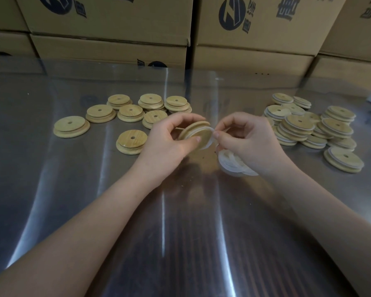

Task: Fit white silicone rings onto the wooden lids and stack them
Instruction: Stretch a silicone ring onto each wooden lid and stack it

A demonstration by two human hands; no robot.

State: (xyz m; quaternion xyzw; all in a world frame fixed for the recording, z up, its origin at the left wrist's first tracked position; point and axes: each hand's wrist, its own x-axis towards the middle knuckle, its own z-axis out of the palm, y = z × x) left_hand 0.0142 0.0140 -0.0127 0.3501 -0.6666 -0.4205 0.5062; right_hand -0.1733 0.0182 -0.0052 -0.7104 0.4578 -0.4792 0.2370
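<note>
In the head view, we see the left hand [169, 136] gripping a wooden lid [198, 131] by its rim, thumb on the near face and fingers curled over the far side. The lid is tilted on edge, lifted off the steel table [73, 189]. The right hand [244, 138] pinches a white silicone ring [210, 138] between thumb and fingertips at the lid's right edge. The ring is partly seated round the rim there, and we cannot tell how far round it reaches.

Just below and right of the held lid, a loose pile of white rings [231, 163] lies flat on the table, half hidden under the right wrist.

Left of and beyond the held lid, we see the bare lids [129, 111] spread out, some doubled in short stacks, the nearest ones partly behind the left fingers. One single lid [132, 141] sits just beside the left wrist, and another [71, 126] lies well apart, farthest left.

Right of the held lid, a heap of ringed lids [298, 127] leans in overlapping stacks, and a lone one [343, 159] lies at its near edge. A strip of steel shows between this heap and the right hand.

Nearer than the held lid, the table carries only the two forearms and streaks of glare. Beyond it, the far table edge meets a wall of cardboard boxes [107, 28].
</note>
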